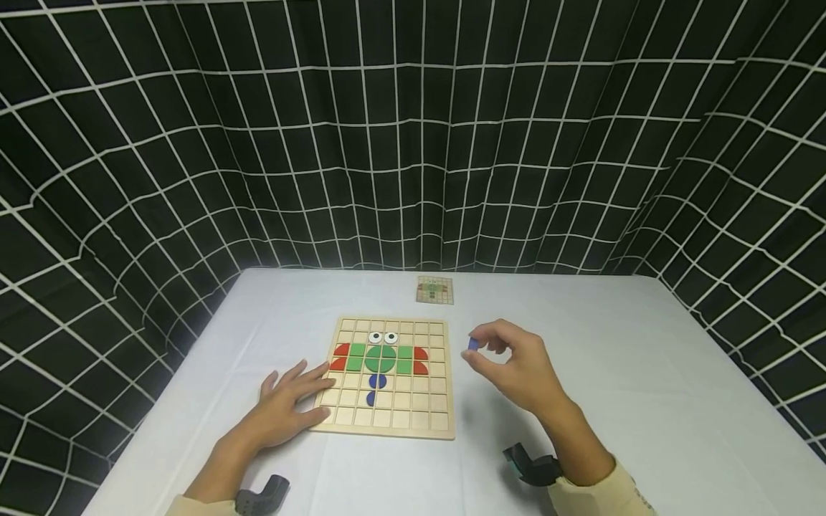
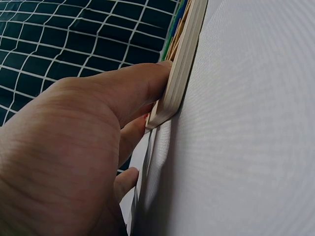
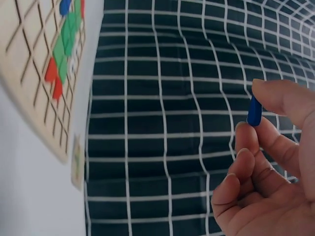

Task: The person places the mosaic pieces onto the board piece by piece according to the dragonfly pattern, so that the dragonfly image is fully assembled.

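Note:
A square wooden grid board [image 1: 419, 419] lies on the table, bearing red, green and blue pieces and two round eye pieces [image 1: 383, 337]. My left hand [image 1: 284, 408] is spread at the board's left side, its fingertips on the edge; in the left wrist view the thumb [image 2: 133, 88] touches the board's rim. To the right of the board, my right hand [image 1: 516, 362] is raised and pinches a small blue piece [image 3: 254, 112] between thumb and forefinger. On the board, a blue disc [image 1: 378, 381] sits below the green circle [image 1: 381, 359], with a blue half-disc [image 1: 371, 398] under it.
Behind the board lies a small picture card [image 1: 435, 290] showing a similar figure. A white cloth [image 1: 581, 322] covers the table. Black curtains with white grid lines [image 1: 413, 143] surround its back and sides.

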Available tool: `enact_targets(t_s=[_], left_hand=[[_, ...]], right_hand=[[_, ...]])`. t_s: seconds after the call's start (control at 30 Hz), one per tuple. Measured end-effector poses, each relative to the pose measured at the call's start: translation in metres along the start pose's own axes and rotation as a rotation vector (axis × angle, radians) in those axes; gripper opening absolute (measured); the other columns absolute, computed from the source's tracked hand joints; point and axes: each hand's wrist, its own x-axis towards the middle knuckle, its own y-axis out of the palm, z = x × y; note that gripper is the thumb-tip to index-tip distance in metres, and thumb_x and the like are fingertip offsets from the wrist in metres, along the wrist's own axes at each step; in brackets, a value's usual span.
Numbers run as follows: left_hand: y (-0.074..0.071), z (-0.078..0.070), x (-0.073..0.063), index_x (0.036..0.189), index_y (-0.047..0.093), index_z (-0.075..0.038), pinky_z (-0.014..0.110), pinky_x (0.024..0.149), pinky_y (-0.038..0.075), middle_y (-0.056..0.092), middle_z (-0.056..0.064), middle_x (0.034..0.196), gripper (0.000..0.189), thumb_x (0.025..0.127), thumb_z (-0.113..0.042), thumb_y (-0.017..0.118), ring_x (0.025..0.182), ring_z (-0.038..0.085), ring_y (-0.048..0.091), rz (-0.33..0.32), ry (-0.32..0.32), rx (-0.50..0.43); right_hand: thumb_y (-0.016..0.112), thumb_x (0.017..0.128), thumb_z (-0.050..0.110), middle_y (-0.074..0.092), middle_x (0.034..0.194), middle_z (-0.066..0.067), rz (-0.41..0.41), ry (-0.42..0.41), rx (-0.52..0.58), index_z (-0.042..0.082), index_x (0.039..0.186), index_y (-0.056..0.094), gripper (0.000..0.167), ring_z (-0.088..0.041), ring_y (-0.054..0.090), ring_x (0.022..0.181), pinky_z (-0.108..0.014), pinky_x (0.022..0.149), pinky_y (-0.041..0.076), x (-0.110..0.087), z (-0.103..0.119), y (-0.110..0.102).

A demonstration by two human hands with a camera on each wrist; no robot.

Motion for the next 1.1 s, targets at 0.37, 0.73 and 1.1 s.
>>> enact_targets(t_s=[0.37, 0.73, 1.1], left_hand=[[-0.002, -0.003, 0.000, 0.127, 0.065, -0.022, 0.065, 0.106, -0.001, 0.043, -0.001, 0.147, 0.048, 0.084, -0.043, 0.072, 0.140, 0.037, 0.023, 0.005, -0.009, 0.008], [-0.001, -0.002, 0.000, 0.127, 0.065, -0.023, 0.064, 0.107, -0.002, 0.043, -0.003, 0.148, 0.048, 0.084, -0.043, 0.072, 0.140, 0.036, 0.023, 0.007, -0.013, -0.004], [-0.001, -0.003, 0.000, 0.126, 0.065, -0.023, 0.065, 0.107, -0.002, 0.043, -0.003, 0.147, 0.048, 0.084, -0.042, 0.072, 0.140, 0.037, 0.024, 0.000, -0.014, -0.002]], right_hand=[[0.082, 0.075, 0.008, 0.064, 0.085, 0.011, 0.089, 0.045, 0.100, 0.012, 0.094, 0.070, 0.024, -0.019, 0.058, 0.079, -0.033, 0.068, 0.050, 0.004, 0.019, 0.035], [0.080, 0.076, 0.003, 0.061, 0.080, 0.009, 0.154, 0.097, 0.207, 0.008, 0.092, 0.069, 0.020, -0.024, 0.058, 0.074, -0.036, 0.066, 0.051, 0.003, 0.023, 0.078], [0.078, 0.080, 0.012, 0.062, 0.083, 0.007, 0.249, 0.214, 0.197, 0.010, 0.096, 0.070, 0.017, -0.015, 0.053, 0.077, -0.029, 0.068, 0.048, -0.002, 0.020, 0.110]])
